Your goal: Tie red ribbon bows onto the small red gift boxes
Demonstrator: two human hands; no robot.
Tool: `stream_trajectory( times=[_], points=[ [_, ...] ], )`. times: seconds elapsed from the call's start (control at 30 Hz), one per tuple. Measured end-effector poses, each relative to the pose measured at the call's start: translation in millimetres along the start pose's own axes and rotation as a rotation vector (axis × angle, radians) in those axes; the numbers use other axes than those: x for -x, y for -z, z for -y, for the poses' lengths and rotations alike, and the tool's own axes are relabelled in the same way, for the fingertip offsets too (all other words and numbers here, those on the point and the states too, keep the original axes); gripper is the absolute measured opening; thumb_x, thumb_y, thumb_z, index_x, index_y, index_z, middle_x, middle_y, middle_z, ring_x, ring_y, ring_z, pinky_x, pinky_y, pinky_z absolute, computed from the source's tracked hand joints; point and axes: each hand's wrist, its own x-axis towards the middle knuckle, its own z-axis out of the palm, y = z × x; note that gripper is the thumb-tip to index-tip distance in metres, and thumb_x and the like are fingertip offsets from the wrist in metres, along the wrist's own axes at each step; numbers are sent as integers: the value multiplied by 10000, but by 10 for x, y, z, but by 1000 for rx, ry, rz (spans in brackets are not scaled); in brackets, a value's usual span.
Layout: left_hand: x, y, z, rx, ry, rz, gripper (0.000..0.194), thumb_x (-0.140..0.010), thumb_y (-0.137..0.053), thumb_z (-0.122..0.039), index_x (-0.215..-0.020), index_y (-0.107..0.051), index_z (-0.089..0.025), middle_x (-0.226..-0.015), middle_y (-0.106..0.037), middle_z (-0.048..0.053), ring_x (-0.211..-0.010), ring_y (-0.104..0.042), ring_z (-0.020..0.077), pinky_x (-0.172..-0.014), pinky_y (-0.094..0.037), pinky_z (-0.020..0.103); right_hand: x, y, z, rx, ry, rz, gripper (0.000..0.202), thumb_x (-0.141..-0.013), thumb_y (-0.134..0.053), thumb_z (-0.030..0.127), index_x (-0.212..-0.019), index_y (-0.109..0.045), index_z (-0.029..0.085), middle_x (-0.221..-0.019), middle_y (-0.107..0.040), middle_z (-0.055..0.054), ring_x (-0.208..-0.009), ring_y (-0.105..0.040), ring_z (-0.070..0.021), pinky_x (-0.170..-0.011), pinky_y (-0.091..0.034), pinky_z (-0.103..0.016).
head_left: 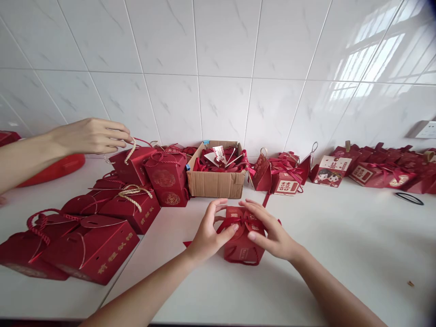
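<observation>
A small red gift box (242, 252) stands upright on the white table in front of me, with a red ribbon across its top and a red cord hanging down its front. My left hand (211, 232) is curved round the box's upper left side, thumb at the ribbon. On the opposite side my right hand (274, 230) cups the upper right, its thumb over the front of the top and its fingers reaching behind. Both hands touch the box near its top flaps. Parts of the flaps and ribbon are hidden under my fingers.
Another person's hand (91, 136) reaches in from the left to a box with a cream cord (131, 150). Red boxes (102, 254) crowd the left. Behind stands a cardboard carton (216, 185) of red pieces; more boxes (366, 175) line the wall. A black band (409, 198) lies right.
</observation>
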Motion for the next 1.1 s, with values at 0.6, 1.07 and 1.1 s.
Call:
stream_trajectory(
  times=[0.6, 1.07, 1.1],
  points=[
    [-38, 96, 49, 255, 374, 135, 373, -757, -634, -444, -616, -426, -169, -576, -364, -52, -518, -257, 73, -503, -154, 251, -16, -129, -91, -233, -533, -310, 383, -850, -486, 554, -715, -368, 215, -597, -417, 48, -511, -400, -100, -442, -289, -219],
    [-37, 50, 11, 458, 373, 78, 271, -688, -750, -339, -784, -579, -151, -793, -637, 25, -716, -574, 139, -663, -420, 258, -36, 113, -81, -423, -565, -24, 499, -808, -530, 590, -557, -363, 192, -553, -324, 41, -518, -252, -89, -481, -195, -253],
    [-33, 43, 0, 461, 372, 75, 266, -684, -756, -313, -816, -593, -150, -825, -651, 32, -749, -589, 148, -691, -434, 265, -38, 104, -77, -452, -568, -19, 499, -803, -554, 573, -557, -348, 191, -551, -311, 49, -515, -237, -84, -481, -179, -252]
  ],
)
